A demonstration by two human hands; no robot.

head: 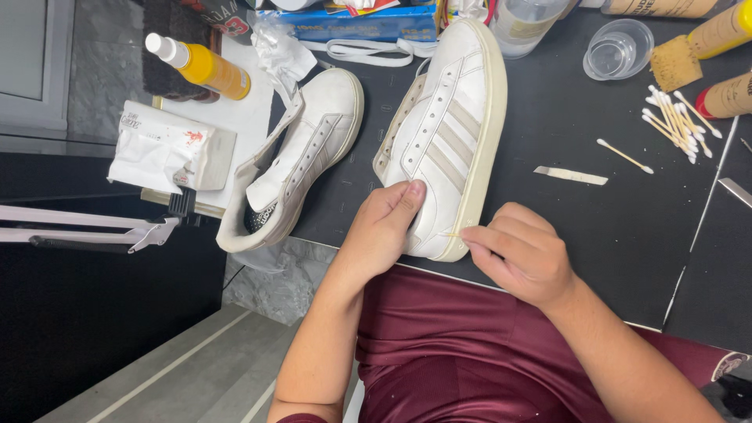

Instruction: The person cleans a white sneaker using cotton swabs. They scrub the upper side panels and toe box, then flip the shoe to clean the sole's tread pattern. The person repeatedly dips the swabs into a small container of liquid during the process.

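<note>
The white shoe [446,133] is gripped at its heel by the left hand [384,227]. At three o'clock, a thin stick [452,234] is pinched by the right hand [521,254] against the sole.

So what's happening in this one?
A person seated at a dark work mat is working on a white sneaker. The left hand grips the shoe's heel end and holds it tilted on its side. The right hand pinches a thin cotton swab whose tip meets the sole's edge. The second sneaker lies unlaced to the left, apart from both hands. Loose cotton swabs, a clear plastic cup and a yellow spray bottle sit around the mat.
</note>
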